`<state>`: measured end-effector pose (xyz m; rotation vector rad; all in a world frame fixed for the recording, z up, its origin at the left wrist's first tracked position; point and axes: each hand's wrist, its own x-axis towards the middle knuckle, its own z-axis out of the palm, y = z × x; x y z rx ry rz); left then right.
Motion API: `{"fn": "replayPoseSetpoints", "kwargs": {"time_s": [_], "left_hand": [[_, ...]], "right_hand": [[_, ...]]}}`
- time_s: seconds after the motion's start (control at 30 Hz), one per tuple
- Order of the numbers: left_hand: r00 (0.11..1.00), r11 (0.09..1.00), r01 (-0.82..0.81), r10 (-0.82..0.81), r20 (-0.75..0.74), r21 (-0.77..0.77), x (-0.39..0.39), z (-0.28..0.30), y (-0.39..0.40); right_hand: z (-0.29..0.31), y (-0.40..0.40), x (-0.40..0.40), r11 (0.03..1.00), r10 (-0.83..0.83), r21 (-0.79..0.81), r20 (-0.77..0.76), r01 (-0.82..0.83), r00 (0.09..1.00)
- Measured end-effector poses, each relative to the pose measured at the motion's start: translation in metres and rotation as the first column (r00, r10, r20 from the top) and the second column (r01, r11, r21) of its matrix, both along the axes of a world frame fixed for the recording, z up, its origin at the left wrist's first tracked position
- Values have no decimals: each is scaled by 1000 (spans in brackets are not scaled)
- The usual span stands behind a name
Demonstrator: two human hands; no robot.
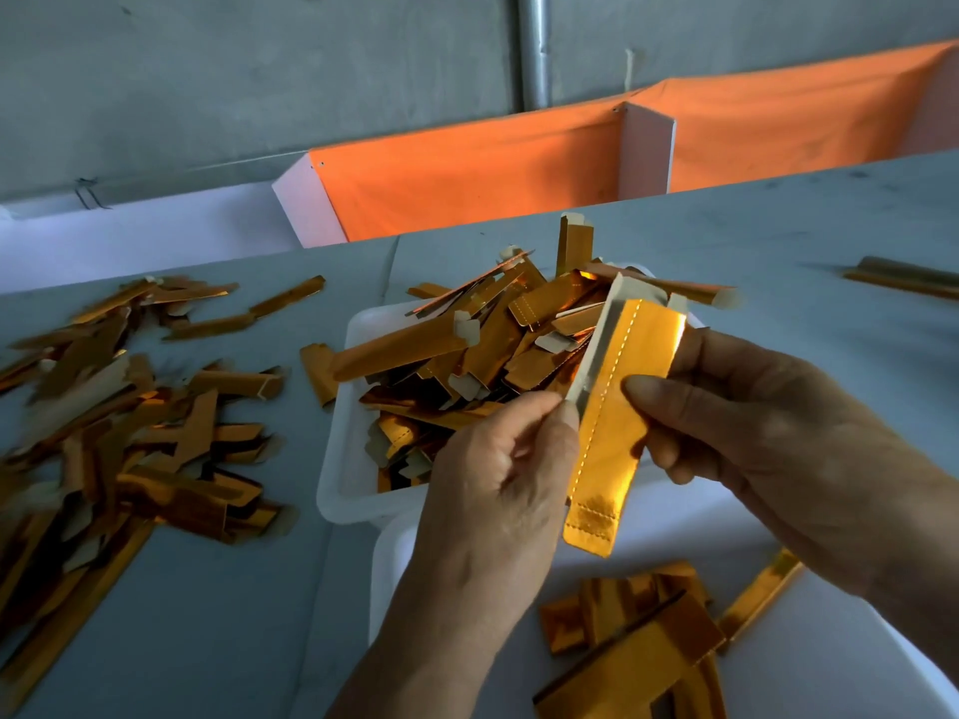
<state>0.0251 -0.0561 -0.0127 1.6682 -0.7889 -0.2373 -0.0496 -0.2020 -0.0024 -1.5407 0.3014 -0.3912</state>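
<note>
While the left hand (pixel 498 474) pinches the white edge of the gold card strip (pixel 617 407) and the right hand (pixel 752 422) grips its other edge, the strip stands tilted above the near rim of the white tray (pixel 337 459) heaped with like pieces. Bare bench (pixel 804 241) lies open to the right; a loose heap (pixel 129 433) crowds the left; dashed crease lines mark the strip's foil

The grey table (pixel 778 236) bears a far tray (pixel 334 459), a near tray (pixel 394 573) and loose gold strips (pixel 129 433).

Grey concrete wall (pixel 259 70), orange cloth (pixel 467 173).
</note>
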Motion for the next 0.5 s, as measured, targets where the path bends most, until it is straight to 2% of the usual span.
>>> {"fn": "replayPoseSetpoints", "kwargs": {"time_s": [0.13, 0.2, 0.23, 0.3, 0.37, 0.43, 0.5], "left_hand": [[1000, 995, -11, 10, 11, 101, 0, -2, 2], [986, 976, -146, 129, 107, 162, 4, -7, 2], [957, 942, -253, 211, 199, 219, 8, -10, 2], [862, 817, -459, 313, 399, 349, 14, -12, 4], [810, 680, -544, 270, 521, 492, 16, -15, 6], [802, 604, -562, 230, 552, 565, 14, -16, 5], [811, 609, -551, 232, 536, 571, 14, -16, 4]], "right_hand": [[1, -1, 1, 999, -26, 34, 27, 25, 999], [-3, -8, 4, 993, -119, 27, 5, 119, 993], [-7, -13, 6, 984, -176, 39, -14, 176, 984], [-11, -21, 10, 961, -241, 127, -61, 247, 969], [-12, -27, 15, 936, -254, 232, -77, 265, 964], [-8, -35, 21, 924, -253, 279, -73, 263, 965], [-2, -42, 30, 922, -249, 286, -78, 261, 965]]}}
